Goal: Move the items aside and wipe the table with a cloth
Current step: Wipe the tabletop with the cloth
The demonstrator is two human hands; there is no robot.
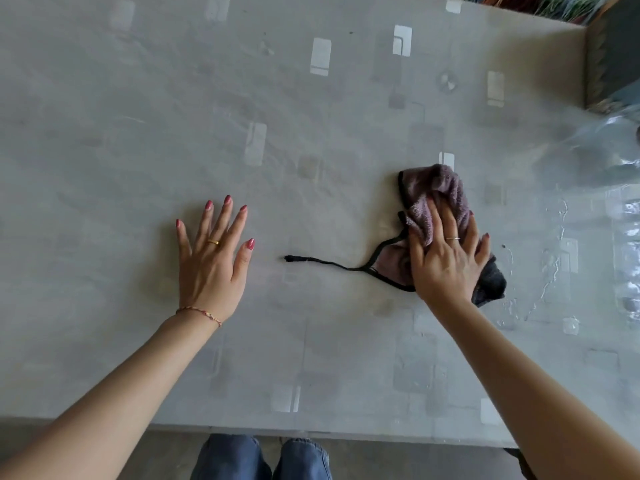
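Note:
A mauve towel cloth (437, 190) with black trim lies bunched on the grey table (311, 116), right of centre. A thin black strap (322, 261) trails from it to the left. My right hand (448, 254) presses flat on top of the cloth, fingers spread over it. My left hand (216, 258) rests palm down on the bare tabletop to the left, fingers apart, holding nothing.
The table carries a clear plastic cover with pale rectangles; it wrinkles and shines at the right edge (588, 237). A dark boxy object (613, 53) stands at the far right corner. The table's near edge (311, 431) runs just above my jeans-clad legs (263, 459).

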